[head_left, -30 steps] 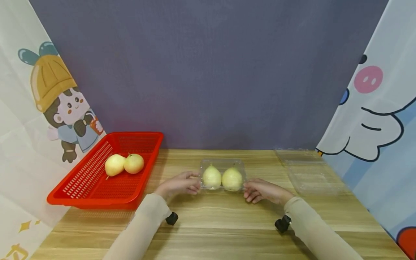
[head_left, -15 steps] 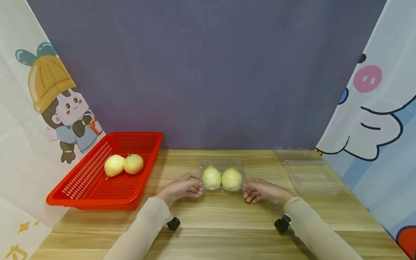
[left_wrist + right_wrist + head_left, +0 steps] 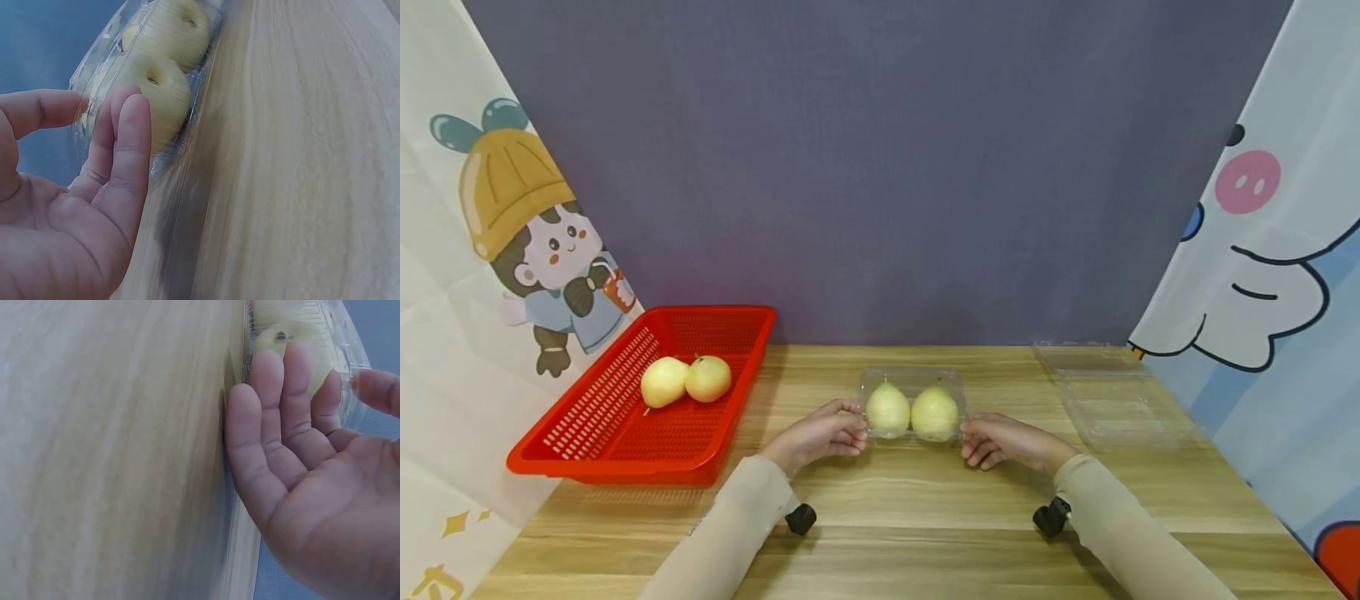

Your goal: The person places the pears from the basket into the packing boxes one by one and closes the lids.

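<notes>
Two pale yellow pears, the left pear (image 3: pixel 887 412) and the right pear (image 3: pixel 935 415), lie side by side in a clear plastic clamshell (image 3: pixel 912 379) at the centre of the frame, stems toward the top. The clamshell rests on the wood-grain surface (image 3: pixel 925 550).

Left hand (image 3: pixel 818 435): grip pinching the clamshell's lower left corner between thumb and fingers. Right hand (image 3: pixel 1013 442): grip pinching the lower right corner between thumb and index finger; the remaining fingers lie loosely bent below. Both sleeves are beige, and a black wrist device shows at each cuff, left device (image 3: pixel 801 519) and right device (image 3: pixel 1050 518).

Left of the frame: one red perforated plastic basket (image 3: pixel 610 468) containing two further pears, one tilted pear (image 3: pixel 662 383) and one rounder pear (image 3: pixel 708 379), touching. Right of the frame: transparent plastic packaging (image 3: pixel 1116 404) on the surface, its exact count unclear. Upper centre: a grey-blue backdrop (image 3: pixel 880 167).
</notes>
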The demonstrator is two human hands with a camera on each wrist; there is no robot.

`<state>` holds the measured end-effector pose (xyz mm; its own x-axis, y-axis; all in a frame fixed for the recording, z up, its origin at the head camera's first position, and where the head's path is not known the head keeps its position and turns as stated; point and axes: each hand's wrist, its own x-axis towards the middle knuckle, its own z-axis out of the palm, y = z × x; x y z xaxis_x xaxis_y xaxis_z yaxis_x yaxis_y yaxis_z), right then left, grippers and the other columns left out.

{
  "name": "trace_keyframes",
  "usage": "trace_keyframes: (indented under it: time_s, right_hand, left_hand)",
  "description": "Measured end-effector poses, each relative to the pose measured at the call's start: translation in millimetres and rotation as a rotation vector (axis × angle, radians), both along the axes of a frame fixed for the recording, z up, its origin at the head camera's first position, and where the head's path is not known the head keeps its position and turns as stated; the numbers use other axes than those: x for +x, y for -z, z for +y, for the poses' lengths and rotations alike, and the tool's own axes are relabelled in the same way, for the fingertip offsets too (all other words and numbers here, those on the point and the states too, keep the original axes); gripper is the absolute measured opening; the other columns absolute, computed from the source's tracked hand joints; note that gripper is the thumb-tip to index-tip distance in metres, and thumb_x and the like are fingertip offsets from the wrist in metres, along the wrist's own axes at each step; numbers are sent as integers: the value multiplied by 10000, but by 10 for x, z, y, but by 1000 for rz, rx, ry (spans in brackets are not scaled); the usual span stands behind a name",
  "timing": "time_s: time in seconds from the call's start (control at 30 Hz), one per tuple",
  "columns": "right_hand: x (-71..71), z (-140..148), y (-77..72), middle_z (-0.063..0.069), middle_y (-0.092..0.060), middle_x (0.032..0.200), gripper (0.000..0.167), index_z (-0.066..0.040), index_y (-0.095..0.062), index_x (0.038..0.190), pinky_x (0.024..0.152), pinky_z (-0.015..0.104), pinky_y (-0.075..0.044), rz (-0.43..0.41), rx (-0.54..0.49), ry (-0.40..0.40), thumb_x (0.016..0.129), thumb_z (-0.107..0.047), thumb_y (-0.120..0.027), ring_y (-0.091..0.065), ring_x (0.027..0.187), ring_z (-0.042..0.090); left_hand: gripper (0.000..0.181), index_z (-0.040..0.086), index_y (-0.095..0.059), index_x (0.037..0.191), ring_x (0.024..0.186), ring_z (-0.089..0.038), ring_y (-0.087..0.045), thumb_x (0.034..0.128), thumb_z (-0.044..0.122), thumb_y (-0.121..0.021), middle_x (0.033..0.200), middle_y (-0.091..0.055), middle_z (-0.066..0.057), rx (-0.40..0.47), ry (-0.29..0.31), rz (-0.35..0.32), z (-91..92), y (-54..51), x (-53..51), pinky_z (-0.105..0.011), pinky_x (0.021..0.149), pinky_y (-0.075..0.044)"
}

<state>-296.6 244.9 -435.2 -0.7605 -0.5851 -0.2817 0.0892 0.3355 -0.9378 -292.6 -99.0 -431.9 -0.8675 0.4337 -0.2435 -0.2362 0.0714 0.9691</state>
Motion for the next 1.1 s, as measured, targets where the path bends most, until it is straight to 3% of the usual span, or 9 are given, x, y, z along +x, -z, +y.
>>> trace_keyframes:
  time_s: [1.1]
  right_hand:
    - [8, -10, -10, 96, -632, 930, 366, 53, -554, 1089, 750, 347, -562, -16, -57, -25, 1064, -297, -454, -607, 813, 206]
  left_hand:
    - [504, -3, -343, 1343, 781, -171, -653, 917, 64, -604, 889, -612, -98, 52, -13, -40, -10, 49, -7, -295, 760, -574]
